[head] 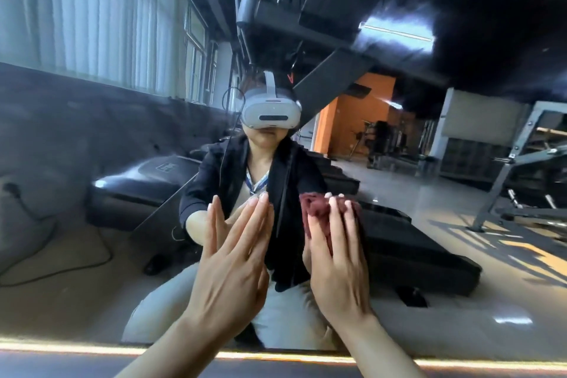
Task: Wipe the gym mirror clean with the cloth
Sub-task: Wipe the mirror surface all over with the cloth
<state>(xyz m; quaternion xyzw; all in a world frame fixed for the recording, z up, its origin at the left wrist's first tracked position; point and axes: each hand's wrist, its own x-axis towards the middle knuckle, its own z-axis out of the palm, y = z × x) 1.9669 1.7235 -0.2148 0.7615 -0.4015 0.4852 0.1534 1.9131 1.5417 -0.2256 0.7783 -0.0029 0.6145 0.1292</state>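
Observation:
The gym mirror [429, 224] fills nearly the whole view and reflects me kneeling in front of it. My left hand [233, 261] lies flat against the glass with straight fingers, and its reflection meets it fingertip to fingertip. My right hand [337, 261] presses a crumpled dark red cloth [316, 212] against the mirror with straight fingers laid over it. The cloth sticks out above and to the left of the fingers.
The mirror's lower edge [276, 354] runs as a bright lit strip across the bottom. Reflected behind me are a treadmill [147, 181], a black mat or bench [414, 248], a weight rack [521, 181] at right and a cable [61, 261] on the floor.

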